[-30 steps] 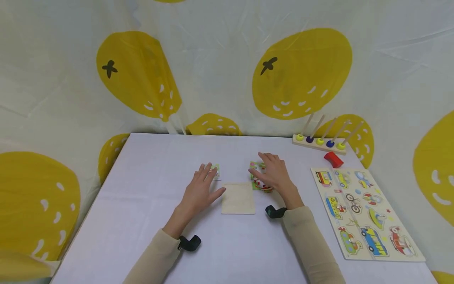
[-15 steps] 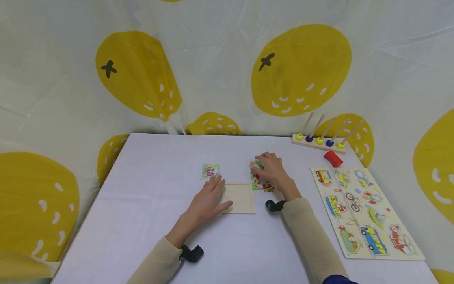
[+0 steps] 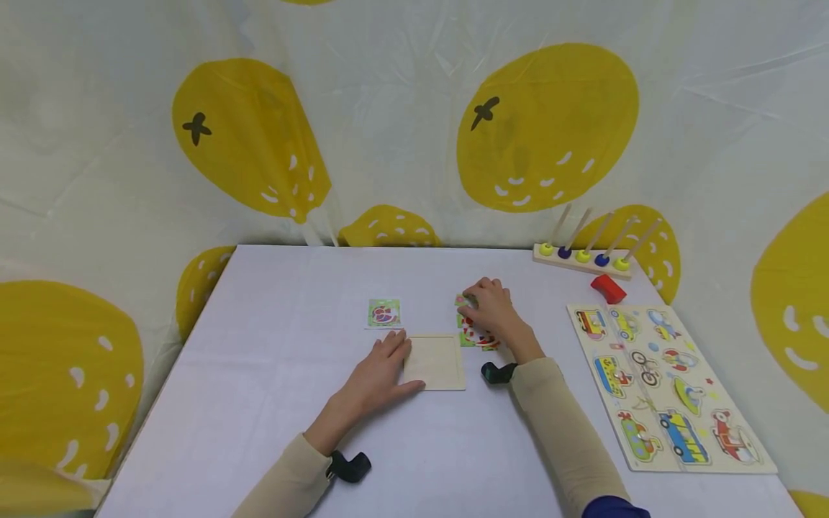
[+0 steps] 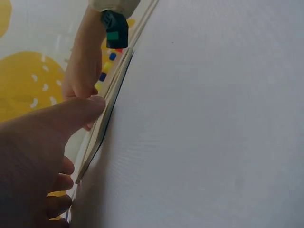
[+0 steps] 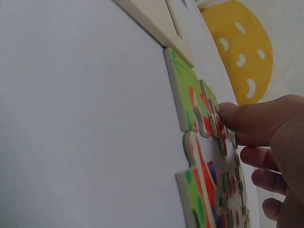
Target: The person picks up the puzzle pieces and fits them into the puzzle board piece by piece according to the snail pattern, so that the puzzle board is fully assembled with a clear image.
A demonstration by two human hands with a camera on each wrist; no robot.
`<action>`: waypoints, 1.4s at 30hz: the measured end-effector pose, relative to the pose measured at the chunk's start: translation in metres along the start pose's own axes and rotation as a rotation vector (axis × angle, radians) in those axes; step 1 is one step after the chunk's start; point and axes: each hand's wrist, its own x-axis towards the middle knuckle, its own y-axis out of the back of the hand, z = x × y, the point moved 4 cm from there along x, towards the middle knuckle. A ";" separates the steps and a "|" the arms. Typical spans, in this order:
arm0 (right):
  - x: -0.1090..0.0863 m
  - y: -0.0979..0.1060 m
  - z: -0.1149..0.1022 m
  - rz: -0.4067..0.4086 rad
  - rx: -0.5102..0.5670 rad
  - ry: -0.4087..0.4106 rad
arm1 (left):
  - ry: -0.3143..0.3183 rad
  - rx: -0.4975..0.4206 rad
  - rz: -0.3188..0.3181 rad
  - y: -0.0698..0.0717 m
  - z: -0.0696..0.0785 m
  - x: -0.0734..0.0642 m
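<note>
My left hand [image 3: 378, 370] rests at the left side of a shallow square wooden tray [image 3: 440, 363], fingers extended at its upper left corner and thumb at its lower edge. In the left wrist view the thumb [image 4: 88, 111] touches the tray's rim [image 4: 107, 111]. My right hand [image 3: 495, 309] is over a group of jigsaw puzzle pieces [image 3: 476, 334], printed green, red and white, right of the tray. Its curled fingers and thumb [image 5: 237, 118] pinch at a piece [image 5: 213, 118] in the group; the index fingertip is hidden behind the thumb.
A small square picture card [image 3: 384, 314] lies behind the tray. To the right are a wooden peg puzzle board with vehicle pictures [image 3: 650, 374], a red block [image 3: 609, 289] and a peg stand with yellow and blue beads [image 3: 583, 260]. A patterned curtain [image 3: 395, 144] hangs behind the table.
My left hand has moved from over the picture card toward me and right, onto the tray's left side, uncovering the card. The right hand's fingers have closed in on the puzzle pieces.
</note>
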 end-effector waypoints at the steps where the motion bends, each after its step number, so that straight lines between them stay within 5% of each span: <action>1: 0.001 0.000 0.000 0.001 0.007 0.001 | -0.004 0.002 -0.001 -0.001 0.000 0.000; 15: 0.000 0.001 0.005 -0.010 0.264 -0.080 | -0.004 0.029 -0.049 0.002 0.001 0.002; 42: -0.031 -0.002 -0.037 0.071 0.419 0.030 | 0.043 -0.020 -0.078 0.001 -0.004 0.004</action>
